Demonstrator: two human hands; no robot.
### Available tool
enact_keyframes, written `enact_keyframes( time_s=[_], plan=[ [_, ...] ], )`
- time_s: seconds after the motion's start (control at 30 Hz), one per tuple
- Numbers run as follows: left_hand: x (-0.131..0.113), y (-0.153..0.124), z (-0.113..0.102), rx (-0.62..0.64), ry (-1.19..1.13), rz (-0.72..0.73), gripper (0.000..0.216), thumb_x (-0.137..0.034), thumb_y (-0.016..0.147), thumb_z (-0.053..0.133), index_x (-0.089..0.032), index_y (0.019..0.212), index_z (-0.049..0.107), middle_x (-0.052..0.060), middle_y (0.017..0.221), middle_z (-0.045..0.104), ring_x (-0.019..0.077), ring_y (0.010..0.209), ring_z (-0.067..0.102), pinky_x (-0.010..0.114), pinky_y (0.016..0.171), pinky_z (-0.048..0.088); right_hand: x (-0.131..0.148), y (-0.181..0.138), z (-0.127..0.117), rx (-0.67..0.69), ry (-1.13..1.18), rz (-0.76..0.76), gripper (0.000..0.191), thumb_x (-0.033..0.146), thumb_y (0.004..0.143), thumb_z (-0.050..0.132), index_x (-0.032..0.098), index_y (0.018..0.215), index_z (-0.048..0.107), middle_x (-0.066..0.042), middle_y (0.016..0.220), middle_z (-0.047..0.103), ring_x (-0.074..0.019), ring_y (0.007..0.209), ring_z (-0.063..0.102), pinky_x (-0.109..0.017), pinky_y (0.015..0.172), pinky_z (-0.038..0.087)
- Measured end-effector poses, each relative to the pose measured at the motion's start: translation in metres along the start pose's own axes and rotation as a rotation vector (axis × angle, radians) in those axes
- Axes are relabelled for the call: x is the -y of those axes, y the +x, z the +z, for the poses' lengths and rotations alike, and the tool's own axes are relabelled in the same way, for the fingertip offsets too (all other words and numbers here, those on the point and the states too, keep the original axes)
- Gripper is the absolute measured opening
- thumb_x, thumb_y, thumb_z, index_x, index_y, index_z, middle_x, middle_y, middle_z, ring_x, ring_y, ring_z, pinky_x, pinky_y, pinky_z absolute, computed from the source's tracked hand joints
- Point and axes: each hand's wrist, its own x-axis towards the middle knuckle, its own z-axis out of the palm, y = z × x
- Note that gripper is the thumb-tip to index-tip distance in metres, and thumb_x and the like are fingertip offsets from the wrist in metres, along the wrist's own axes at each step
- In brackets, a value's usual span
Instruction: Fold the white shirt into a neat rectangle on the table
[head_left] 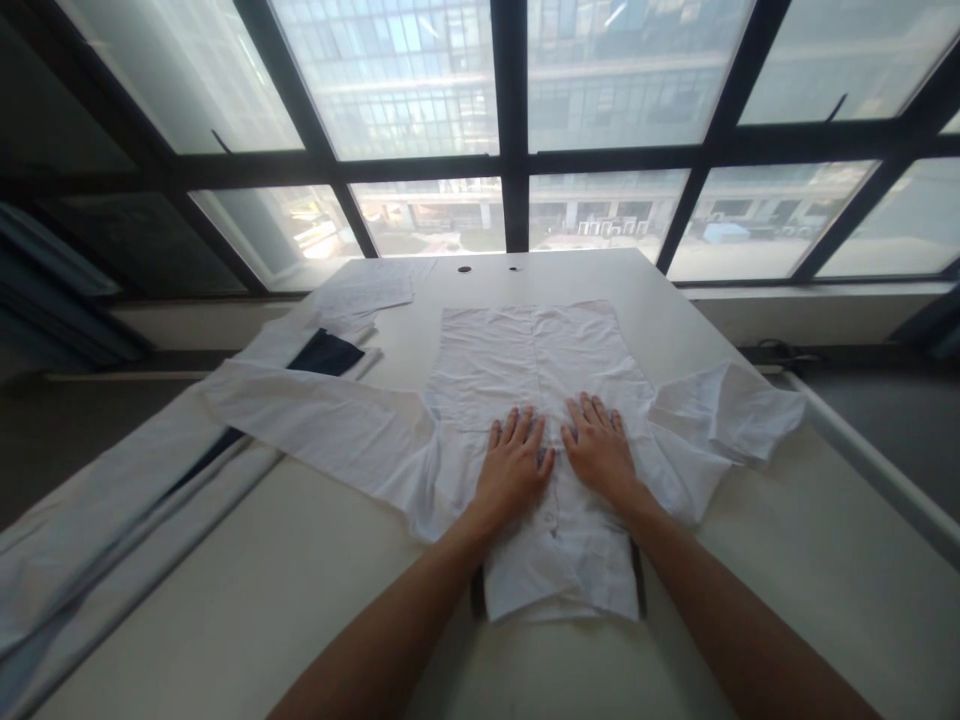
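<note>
A white button-up shirt (525, 370) lies spread front-up on the table, collar end toward me, sleeves out to both sides. My left hand (514, 465) rests flat on the shirt's chest, fingers stretched out and together. My right hand (600, 450) lies flat beside it, just right of the button placket, fingers likewise extended. The two thumbs nearly touch over the placket. Neither hand holds anything. The left sleeve (315, 415) runs out long to the left; the right sleeve (727, 405) is bunched and folded near the table's right side.
The pale table (300, 590) ends at a large window wall. More white garments with a dark navy patch (326, 352) lie piled along the left edge. Two small dark holes (465, 269) sit near the table's far edge. A white rail (877, 465) runs along the right.
</note>
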Motion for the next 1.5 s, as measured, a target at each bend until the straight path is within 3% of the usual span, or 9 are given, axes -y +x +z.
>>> enact_keyframes(
  time_s=[0.53,1.5],
  plan=[
    [-0.002,-0.011,-0.002,0.024,-0.015,-0.010,0.057,-0.046,0.104,0.041,-0.020,0.155,0.043,0.009,0.165,0.035,0.0296,0.154,0.026,0.054,0.125,0.025,0.004,-0.010,-0.004,0.028,0.034,0.017,0.056,0.036,0.103,0.038,0.018,0.157,0.042,-0.008,0.166,0.032,-0.0250,0.154,0.023,-0.047,0.124,0.013],
    [-0.007,-0.007,-0.003,0.074,-0.014,-0.011,0.060,-0.047,0.104,0.037,-0.017,0.155,0.042,0.013,0.165,0.033,0.0340,0.153,0.026,0.057,0.123,0.022,0.002,-0.007,0.000,-0.004,-0.011,-0.007,0.057,0.036,0.102,0.037,0.013,0.153,0.046,-0.017,0.163,0.036,-0.0320,0.151,0.030,-0.055,0.121,0.021]
  ],
)
